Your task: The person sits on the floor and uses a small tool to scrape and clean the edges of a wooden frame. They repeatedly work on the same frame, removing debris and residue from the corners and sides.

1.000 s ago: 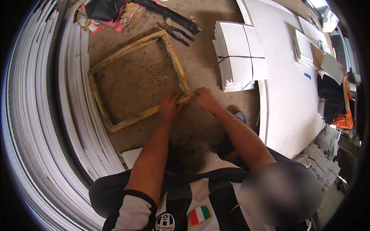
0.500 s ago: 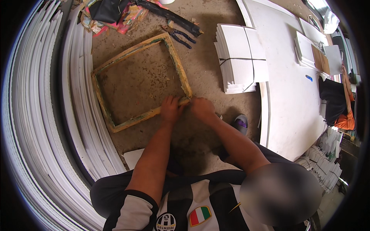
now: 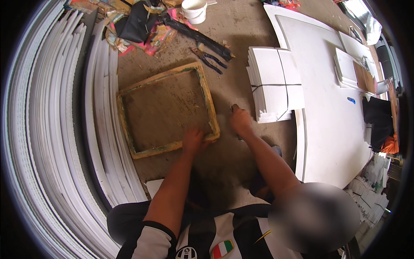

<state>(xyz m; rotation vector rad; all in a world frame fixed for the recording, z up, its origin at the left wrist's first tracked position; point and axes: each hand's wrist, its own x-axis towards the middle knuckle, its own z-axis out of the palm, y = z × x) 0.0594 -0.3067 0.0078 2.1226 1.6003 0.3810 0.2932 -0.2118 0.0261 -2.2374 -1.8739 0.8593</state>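
A worn wooden frame point(image 3: 166, 149), yellowish with green traces, lies flat on the brown floor. My left hand point(image 3: 193, 140) is closed around its near rail, close to the near right corner. To the right of that corner and apart from the frame, my right hand point(image 3: 241, 121) is in a fist. A short dark tip shows at the fingers and a ridged end below the palm, so it grips a small tool whose kind I cannot make out. Beyond the frame lie pliers point(image 3: 211, 61) with dark handles, their jaws toward the left.
Long white sheets point(image 3: 56, 108) stand stacked along the left. A strapped bundle of white panels point(image 3: 276, 82) lies right of my hand, beside a large white board point(image 3: 336, 129). Colourful scraps point(image 3: 153, 41), a black strip point(image 3: 198, 36) and a white bucket point(image 3: 195, 13) are at the far side. Another person's orange sleeve point(image 3: 390, 143) shows at right.
My right hand has left the frame's corner and moved right with its tool. My left hand stays on the near rail. The whole view has shifted, bringing the bucket into fuller sight.
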